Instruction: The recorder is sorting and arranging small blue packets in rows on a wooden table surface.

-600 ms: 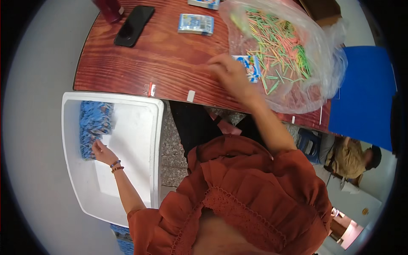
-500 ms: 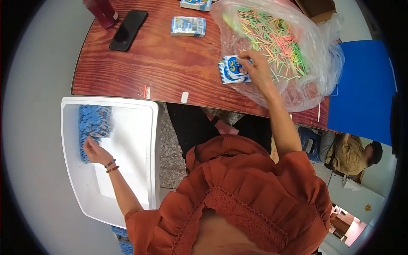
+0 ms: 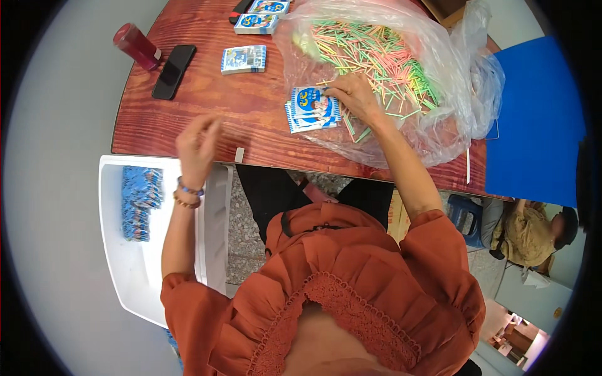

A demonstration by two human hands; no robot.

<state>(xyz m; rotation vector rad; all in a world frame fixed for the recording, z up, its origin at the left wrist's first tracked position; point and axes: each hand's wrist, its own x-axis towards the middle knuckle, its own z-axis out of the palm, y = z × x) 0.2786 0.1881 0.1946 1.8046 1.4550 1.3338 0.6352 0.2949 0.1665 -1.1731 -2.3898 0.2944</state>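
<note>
My right hand (image 3: 356, 97) pinches the right edge of a small blue-and-white packet (image 3: 311, 103) between thumb and fingers. That packet lies over several like it in a low, uneven stack on the table, against the near left side of a clear plastic bag (image 3: 448, 119). Short pink, green and yellow sticks (image 3: 382, 53) are heaped on the bag. My left hand (image 3: 199, 149), somewhat blurred, is raised above the table's front edge with loosely bent fingers and nothing visible in it. Below and left of it, rows of blue packets (image 3: 141, 203) stand inside a white foam box (image 3: 216, 250).
Further packet bundles (image 3: 244, 59) lie on the wooden table (image 3: 141, 128). A black phone (image 3: 174, 72) and a red bottle (image 3: 138, 47) are at the left. A blue panel (image 3: 536, 119) borders the right side; another person (image 3: 530, 232) sits beyond it.
My left hand has risen out of the white box to the table edge. My right hand has shifted left with the packets, which now lie spread a little away from the sticks.
</note>
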